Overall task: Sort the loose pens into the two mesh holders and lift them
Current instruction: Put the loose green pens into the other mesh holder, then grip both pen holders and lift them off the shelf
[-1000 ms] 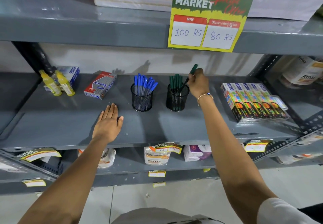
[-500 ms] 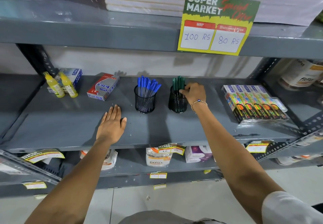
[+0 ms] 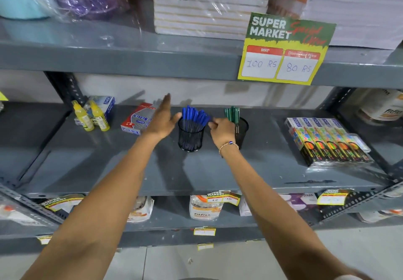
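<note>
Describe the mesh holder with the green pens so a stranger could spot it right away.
On the grey middle shelf, below the price sign, two black mesh cups stand side by side. Take the right one, partly behind the right hand. It holds green pens; its neighbour holds blue pens.

— How's the light?
— Soft and even from above and in front; the grey shelf (image 3: 272, 170) takes a dull sheen along its front edge, and both arms throw faint shadows on it.
— Sharp?
— The left hand (image 3: 162, 120) is smeared with motion blur. The plastic wrap (image 3: 87, 0) glares. Shelf lines bow at the frame's corners.
</note>
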Demonstrator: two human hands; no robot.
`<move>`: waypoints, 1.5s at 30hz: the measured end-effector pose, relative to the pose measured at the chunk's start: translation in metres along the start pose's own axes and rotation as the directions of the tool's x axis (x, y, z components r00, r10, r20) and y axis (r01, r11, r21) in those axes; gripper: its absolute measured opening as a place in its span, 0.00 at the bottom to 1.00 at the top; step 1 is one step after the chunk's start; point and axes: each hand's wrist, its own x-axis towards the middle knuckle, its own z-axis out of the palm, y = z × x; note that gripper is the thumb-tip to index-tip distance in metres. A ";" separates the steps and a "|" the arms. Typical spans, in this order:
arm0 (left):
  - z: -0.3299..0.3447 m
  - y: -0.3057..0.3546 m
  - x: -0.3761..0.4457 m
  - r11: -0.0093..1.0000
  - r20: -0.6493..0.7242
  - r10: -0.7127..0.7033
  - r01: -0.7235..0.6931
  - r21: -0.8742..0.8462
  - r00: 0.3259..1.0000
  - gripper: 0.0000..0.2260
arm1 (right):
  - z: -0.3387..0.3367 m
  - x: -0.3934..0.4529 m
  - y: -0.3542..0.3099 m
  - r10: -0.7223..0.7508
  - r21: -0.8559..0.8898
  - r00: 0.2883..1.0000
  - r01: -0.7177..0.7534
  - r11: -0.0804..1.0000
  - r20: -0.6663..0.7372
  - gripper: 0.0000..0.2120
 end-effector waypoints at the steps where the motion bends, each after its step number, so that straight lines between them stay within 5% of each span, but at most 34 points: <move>1: 0.000 0.008 0.007 0.999 0.070 0.014 -0.017 0.045 0.997 0.33 | 0.003 0.000 -0.002 -0.003 -0.033 1.000 0.003 0.999 0.013 0.12; 6: 0.002 0.025 0.019 0.949 0.224 -0.078 0.004 0.315 0.971 0.32 | 0.017 0.008 -0.012 0.003 -0.120 1.000 -0.001 0.993 0.018 0.13; 11: 0.004 0.027 0.017 0.978 0.309 -0.004 -0.060 0.197 0.951 0.35 | 0.027 0.024 -0.017 -0.063 -0.126 0.997 0.069 0.990 0.052 0.10; 33: 0.002 0.036 0.031 0.967 0.223 0.005 -0.062 0.246 0.975 0.29 | 0.023 0.041 -0.024 -0.178 -0.056 0.973 0.188 0.981 0.147 0.13; 45: 0.010 0.031 0.019 0.984 0.148 -0.007 -0.020 0.177 0.989 0.35 | 0.014 0.045 -0.022 -0.185 -0.118 0.969 0.206 0.971 0.165 0.11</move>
